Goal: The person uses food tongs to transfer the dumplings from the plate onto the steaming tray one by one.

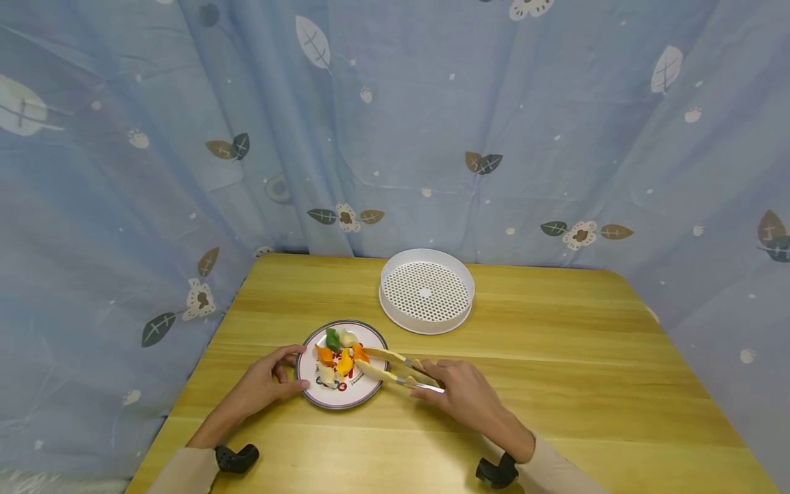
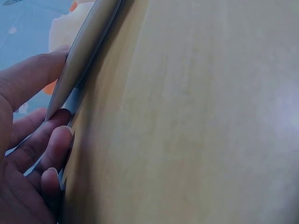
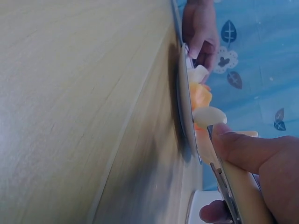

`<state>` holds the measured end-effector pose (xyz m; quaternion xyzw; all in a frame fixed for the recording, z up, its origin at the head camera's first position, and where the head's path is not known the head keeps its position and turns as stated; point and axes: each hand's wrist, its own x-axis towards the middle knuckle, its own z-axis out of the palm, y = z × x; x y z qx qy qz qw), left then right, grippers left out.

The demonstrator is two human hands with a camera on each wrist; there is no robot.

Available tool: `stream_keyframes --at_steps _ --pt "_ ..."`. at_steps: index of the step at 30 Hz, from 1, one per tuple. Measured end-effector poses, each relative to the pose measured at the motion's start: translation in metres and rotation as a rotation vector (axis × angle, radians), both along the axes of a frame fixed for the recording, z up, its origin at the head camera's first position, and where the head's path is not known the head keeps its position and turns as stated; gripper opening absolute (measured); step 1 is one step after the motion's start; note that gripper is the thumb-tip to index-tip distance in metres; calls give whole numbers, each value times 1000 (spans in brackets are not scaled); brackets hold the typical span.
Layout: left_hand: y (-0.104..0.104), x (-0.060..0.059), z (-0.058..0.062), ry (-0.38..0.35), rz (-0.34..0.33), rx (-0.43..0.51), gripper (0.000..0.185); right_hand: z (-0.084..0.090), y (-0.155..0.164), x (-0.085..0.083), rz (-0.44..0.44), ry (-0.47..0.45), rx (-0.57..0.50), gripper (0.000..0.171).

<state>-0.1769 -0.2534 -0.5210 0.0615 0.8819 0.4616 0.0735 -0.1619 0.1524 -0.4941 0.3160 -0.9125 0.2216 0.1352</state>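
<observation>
A white plate (image 1: 365, 396) with a dark rim carries several small coloured pieces, dumpling-like in shape. A green piece (image 1: 332, 339) and a pale piece (image 1: 348, 338) lie toward its far side; orange, yellow and white ones lie nearer. My left hand (image 1: 262, 384) pinches the plate's left edge, thumb on the rim and fingers at its underside in the left wrist view. With my right hand (image 1: 463, 391) I hold metal tongs (image 1: 398, 381) with pale yellow tips. Those tips reach over the plate's right side beside an orange piece (image 1: 360, 353); whether they grip it, I cannot tell.
A round white tray (image 1: 465, 307) with a perforated base stands behind the plate, near the table's back edge. The wooden table (image 1: 586, 370) stretches away to the right. A blue patterned curtain (image 1: 407, 123) hangs along the back and sides.
</observation>
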Motion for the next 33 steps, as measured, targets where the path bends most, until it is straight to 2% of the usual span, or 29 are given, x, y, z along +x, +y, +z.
stream_keyframes --at_steps 13,27,33 --pt "2 0 1 -6 18 -2 69 4 11 -1 -27 6 -68 53" --pt "2 -1 0 -13 4 7 73 16 25 -14 -45 62 -102 40" --pt "0 -2 -1 -20 -11 0 77 23 33 -24 -71 61 -101 48"
